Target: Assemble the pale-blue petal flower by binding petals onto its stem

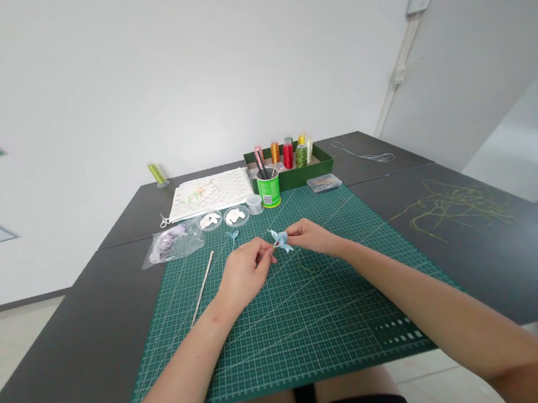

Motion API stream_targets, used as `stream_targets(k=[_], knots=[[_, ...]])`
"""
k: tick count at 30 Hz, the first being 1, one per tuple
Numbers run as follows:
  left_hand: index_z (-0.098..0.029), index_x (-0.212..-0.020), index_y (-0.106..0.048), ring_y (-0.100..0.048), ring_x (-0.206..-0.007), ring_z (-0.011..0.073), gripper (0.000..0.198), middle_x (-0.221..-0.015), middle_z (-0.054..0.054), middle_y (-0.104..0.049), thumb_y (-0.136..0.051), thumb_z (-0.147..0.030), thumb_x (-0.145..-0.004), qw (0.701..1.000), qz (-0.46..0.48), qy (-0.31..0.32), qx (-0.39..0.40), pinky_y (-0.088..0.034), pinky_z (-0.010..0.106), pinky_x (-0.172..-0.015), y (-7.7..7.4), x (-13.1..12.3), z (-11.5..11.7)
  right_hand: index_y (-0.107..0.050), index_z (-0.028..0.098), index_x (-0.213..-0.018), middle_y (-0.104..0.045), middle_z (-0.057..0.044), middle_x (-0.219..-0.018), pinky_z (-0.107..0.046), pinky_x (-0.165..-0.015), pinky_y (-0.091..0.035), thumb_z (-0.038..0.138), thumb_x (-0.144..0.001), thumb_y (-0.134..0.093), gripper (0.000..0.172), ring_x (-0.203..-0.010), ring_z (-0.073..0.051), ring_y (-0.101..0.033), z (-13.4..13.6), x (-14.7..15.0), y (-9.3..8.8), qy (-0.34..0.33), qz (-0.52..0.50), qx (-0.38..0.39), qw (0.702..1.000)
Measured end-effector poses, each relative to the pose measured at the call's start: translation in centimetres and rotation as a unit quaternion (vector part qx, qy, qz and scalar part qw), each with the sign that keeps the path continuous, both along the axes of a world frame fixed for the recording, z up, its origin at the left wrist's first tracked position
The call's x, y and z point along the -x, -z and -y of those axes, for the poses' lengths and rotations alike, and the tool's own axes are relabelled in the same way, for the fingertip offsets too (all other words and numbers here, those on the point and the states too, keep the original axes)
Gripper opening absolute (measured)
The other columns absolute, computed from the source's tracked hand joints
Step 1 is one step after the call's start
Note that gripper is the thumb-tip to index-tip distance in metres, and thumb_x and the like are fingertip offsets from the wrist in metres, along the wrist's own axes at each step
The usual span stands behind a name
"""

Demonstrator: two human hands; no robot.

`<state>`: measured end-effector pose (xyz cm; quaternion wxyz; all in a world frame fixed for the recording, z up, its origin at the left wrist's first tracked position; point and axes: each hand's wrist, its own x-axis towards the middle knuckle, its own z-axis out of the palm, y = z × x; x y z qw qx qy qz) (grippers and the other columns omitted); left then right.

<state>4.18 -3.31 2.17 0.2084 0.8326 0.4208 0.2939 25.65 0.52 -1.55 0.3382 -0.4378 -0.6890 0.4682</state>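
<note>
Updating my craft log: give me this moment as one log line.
left hand: holding small light-blue craft flower | right hand: holding same flower | under hands: green gridded cutting mat

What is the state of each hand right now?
Left hand: closed, pinching the small light-blue craft flower.
Right hand: closed, pinching the same flower.

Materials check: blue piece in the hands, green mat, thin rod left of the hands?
The blue piece, pinched between left hand and right hand: pale, matte, thin petals; fabric or paper, cannot tell which. The green mat: matte, white printed grid; probably vinyl cutting mat. The thin rod: silvery, light sheen; probably metal.
</note>
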Motion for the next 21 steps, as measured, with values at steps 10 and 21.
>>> stream_targets(k=[10, 21], knots=[[-0.023, -0.087, -0.065, -0.068, -0.08, 0.0189, 0.013, -0.084, -0.002, -0.076, -0.054, -0.02, -0.094, 0.989, -0.012, -0.128, -0.078, -0.047, 0.029, -0.073, 0.4, 1.4, -1.6, -0.08, 0.013, -0.101, -0.074, -0.005, -0.076, -0.024, -0.056, -0.035, 0.049, -0.082, -0.066, 0.042, -0.061, -0.012, -0.051, 1.5, 0.2, -1.6, -0.168, 0.093, 0.023, 0.981], [-0.02, -0.09, -0.065, -0.063, -0.07, 0.0177, 0.018, -0.075, 0.002, -0.071, -0.05, -0.025, -0.098, 0.973, -0.184, 0.03, -0.138, -0.038, 0.034, -0.078, 1.0, 0.8, -1.2, -0.08, 0.016, -0.099, -0.064, -0.001, -0.062, -0.024, -0.054, -0.034, 0.046, -0.083, -0.067, 0.037, -0.06, -0.012, -0.049, 3.0, 0.7, -3.8, -0.014, -0.063, -0.056, 0.996]])
